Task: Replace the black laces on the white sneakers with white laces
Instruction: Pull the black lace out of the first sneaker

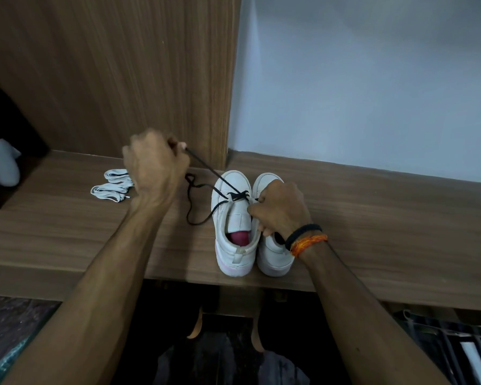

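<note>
Two white sneakers stand side by side on the wooden shelf (372, 218), toes pointing away. The left sneaker (233, 232) still carries a black lace (203, 166) through its front eyelets, the rest trailing loose on the shelf. My left hand (154, 162) pinches the lace end and holds it taut, raised up and to the left of the shoe. My right hand (281, 209) grips the inner edge of the left sneaker's opening, covering much of the right sneaker (275, 257). Two bundled white laces (111, 187) lie on the shelf to the left.
A wooden panel (122, 65) rises behind the shelf on the left, a pale wall (372, 79) on the right. A black object with a white thing on it (3, 159) stands at the far left. A dark rack (450, 340) sits low on the right.
</note>
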